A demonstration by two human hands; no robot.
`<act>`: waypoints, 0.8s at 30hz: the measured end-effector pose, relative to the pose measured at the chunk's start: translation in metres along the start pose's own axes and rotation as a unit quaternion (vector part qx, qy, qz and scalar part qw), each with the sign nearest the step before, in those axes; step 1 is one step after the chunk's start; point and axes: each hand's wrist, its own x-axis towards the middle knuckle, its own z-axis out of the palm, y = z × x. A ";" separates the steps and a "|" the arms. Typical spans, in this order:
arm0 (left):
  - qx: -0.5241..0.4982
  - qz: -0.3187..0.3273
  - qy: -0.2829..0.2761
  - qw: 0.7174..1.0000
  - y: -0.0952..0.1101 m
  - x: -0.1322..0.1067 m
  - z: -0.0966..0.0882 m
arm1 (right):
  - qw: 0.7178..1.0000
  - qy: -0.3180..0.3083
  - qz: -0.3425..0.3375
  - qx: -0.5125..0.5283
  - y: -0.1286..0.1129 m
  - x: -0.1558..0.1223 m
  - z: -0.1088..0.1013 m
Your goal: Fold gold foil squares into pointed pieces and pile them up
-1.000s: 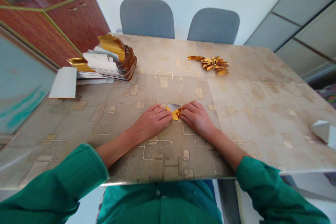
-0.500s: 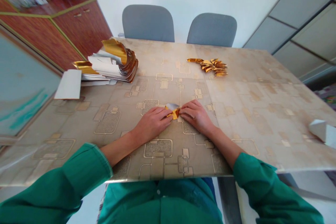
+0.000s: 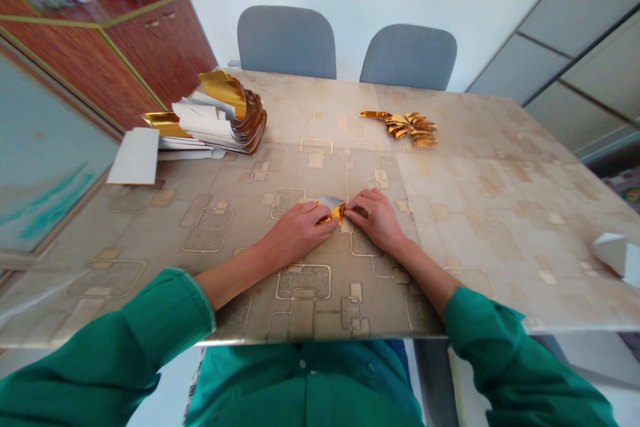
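A small piece of gold foil paper (image 3: pixel 336 212), partly folded with a pale underside showing at its back edge, lies on the patterned tablecloth between my hands. My left hand (image 3: pixel 303 227) is closed on its left end, the fingers lying across the front of it. At the right end, my right hand (image 3: pixel 373 217) pinches the foil paper between thumb and fingertips. The fingers hide both ends of the paper, so its full shape cannot be made out.
A thick stack of gold-and-white paper sheets (image 3: pixel 220 121) stands at the back left, a white sheet (image 3: pixel 133 157) beside it. Folded gold pieces (image 3: pixel 410 127) are bunched at the back right. A white folded paper (image 3: pixel 617 255) rests near the right edge. Two grey chairs (image 3: pixel 287 41) stand behind.
My left hand has shifted slightly right along the foil paper, covering more of its front. My right hand keeps its pinch. The view has shifted a little.
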 end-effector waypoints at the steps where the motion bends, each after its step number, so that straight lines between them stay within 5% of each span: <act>1: -0.001 0.004 0.000 1.000 -0.001 0.000 0.000 | 1.000 -0.005 0.009 -0.004 -0.001 0.001 0.000; 19: 0.004 -0.006 0.001 1.000 0.001 -0.003 0.003 | 0.998 -0.034 0.049 -0.019 -0.007 0.006 0.000; 24: -0.028 -0.003 0.010 1.000 -0.001 -0.003 0.000 | 1.000 -0.017 0.006 -0.018 -0.004 0.000 -0.002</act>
